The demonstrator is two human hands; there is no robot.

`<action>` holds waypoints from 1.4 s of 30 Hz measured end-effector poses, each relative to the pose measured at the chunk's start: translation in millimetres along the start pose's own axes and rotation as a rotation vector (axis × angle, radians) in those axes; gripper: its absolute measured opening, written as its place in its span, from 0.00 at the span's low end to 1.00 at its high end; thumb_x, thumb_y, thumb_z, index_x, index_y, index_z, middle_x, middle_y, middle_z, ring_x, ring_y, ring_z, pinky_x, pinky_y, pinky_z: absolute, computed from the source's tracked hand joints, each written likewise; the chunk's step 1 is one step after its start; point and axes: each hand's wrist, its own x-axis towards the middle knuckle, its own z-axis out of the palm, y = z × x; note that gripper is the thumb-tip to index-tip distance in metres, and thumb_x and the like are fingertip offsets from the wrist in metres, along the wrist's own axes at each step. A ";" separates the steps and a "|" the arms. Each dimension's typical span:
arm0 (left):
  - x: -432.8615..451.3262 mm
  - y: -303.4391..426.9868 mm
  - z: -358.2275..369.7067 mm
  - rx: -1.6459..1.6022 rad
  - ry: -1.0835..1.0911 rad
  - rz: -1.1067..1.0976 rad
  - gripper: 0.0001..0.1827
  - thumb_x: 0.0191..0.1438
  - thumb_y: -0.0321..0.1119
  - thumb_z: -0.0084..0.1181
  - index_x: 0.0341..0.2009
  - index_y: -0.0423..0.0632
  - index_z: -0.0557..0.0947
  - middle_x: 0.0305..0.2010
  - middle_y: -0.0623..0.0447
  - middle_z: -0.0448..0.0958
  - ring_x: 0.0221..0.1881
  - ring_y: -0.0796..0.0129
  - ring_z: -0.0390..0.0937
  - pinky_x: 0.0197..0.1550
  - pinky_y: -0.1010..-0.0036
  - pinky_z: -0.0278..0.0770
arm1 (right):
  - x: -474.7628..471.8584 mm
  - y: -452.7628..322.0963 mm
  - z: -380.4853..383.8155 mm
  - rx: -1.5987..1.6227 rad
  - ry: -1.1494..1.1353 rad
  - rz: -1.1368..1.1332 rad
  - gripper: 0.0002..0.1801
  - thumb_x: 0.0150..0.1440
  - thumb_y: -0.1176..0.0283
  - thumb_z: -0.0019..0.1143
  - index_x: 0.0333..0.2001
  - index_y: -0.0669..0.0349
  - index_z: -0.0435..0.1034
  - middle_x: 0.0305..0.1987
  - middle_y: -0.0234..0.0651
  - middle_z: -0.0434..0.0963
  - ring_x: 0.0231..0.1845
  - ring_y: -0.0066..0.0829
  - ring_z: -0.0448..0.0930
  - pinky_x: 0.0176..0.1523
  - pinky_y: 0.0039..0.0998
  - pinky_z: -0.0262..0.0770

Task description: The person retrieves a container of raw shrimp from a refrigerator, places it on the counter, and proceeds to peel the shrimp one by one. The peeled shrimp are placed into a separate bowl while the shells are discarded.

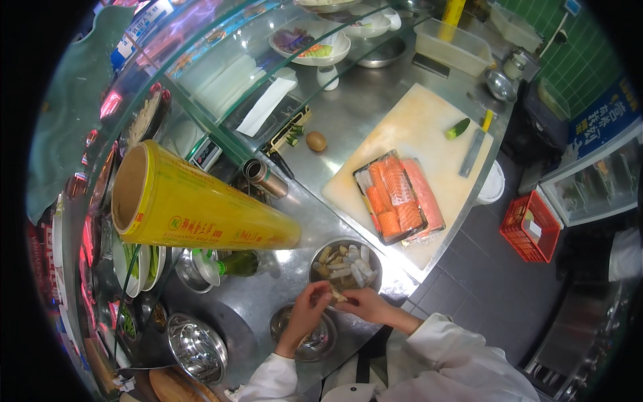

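My left hand and my right hand meet at the near rim of a steel bowl, both gripping a small pale beige piece of food, possibly shellfish meat. The steel bowl holds several elongated razor clams. Below my left hand, and partly hidden by it, stands a smaller steel bowl. On the white cutting board beyond lie a film-wrapped tray of salmon pieces, a long pink fish fillet, a cucumber piece and a knife with a yellow handle.
A large yellow roll of cling film stands at the left, near a green bottle and a steel bowl. A brown thermos, a kiwifruit and glass shelving border the steel counter. A red plastic basket is on the floor.
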 end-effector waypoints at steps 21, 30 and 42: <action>-52.5 -60.5 -33.3 -0.622 0.319 -0.282 0.12 0.56 0.32 0.52 0.42 0.37 0.77 0.34 0.50 0.78 0.34 0.69 0.77 0.38 0.76 0.75 | -19.9 22.6 -2.6 0.050 0.167 0.042 0.09 0.56 0.68 0.50 0.37 0.60 0.73 0.25 0.40 0.77 0.27 0.35 0.79 0.31 0.31 0.72; -101.5 -109.1 -62.5 0.417 0.479 -0.191 0.14 0.52 0.29 0.54 0.43 0.38 0.74 0.35 0.48 0.78 0.30 0.68 0.77 0.33 0.74 0.76 | 25.5 -1.0 32.1 -0.809 0.152 -0.012 0.17 0.54 0.58 0.49 0.28 0.61 0.73 0.19 0.43 0.75 0.21 0.42 0.78 0.25 0.38 0.74; -55.9 -16.4 -26.6 0.282 0.288 -0.008 0.16 0.54 0.31 0.53 0.47 0.41 0.74 0.41 0.49 0.76 0.32 0.68 0.76 0.34 0.75 0.74 | 38.4 28.7 41.2 -0.600 0.221 0.090 0.14 0.53 0.63 0.48 0.26 0.62 0.71 0.23 0.45 0.76 0.26 0.48 0.78 0.31 0.43 0.74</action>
